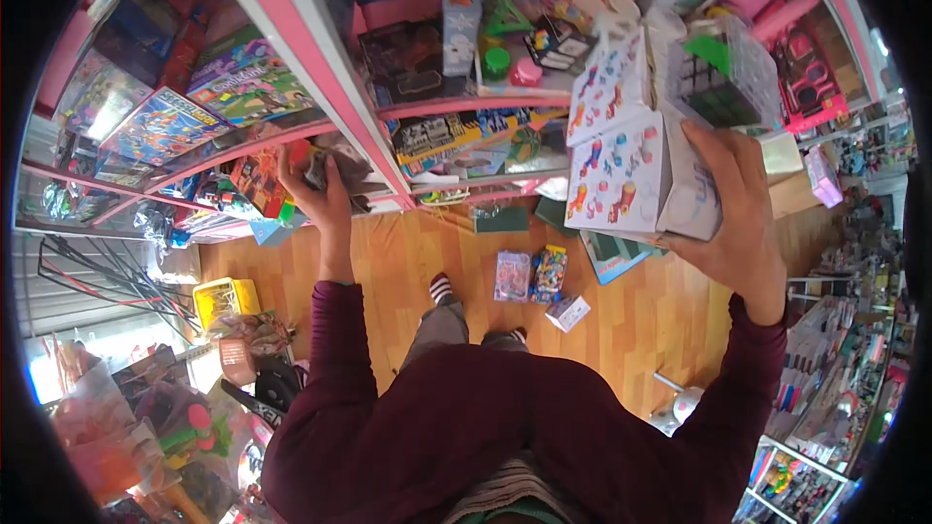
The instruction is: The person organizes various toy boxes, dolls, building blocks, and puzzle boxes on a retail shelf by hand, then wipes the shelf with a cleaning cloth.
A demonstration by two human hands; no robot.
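My right hand (730,209) is closed on the side of a white box (618,180) printed with small colourful toy pictures, held at the shelf's front edge. Just behind it stands a clear case (728,73) with a dark and green puzzle cube inside. At the lower left shelf, my left hand (320,189) has its fingers curled around a dark item (316,170) that I cannot make out. Beside those fingers sits an orange-red package (260,182).
A pink-edged display cabinet (340,68) holds many boxed toys. On the wooden floor (388,252) lie a pink-white package (512,277), a colourful packet (549,272) and a small white box (567,312). A yellow basket (225,301) stands left; crowded racks (825,359) line the right.
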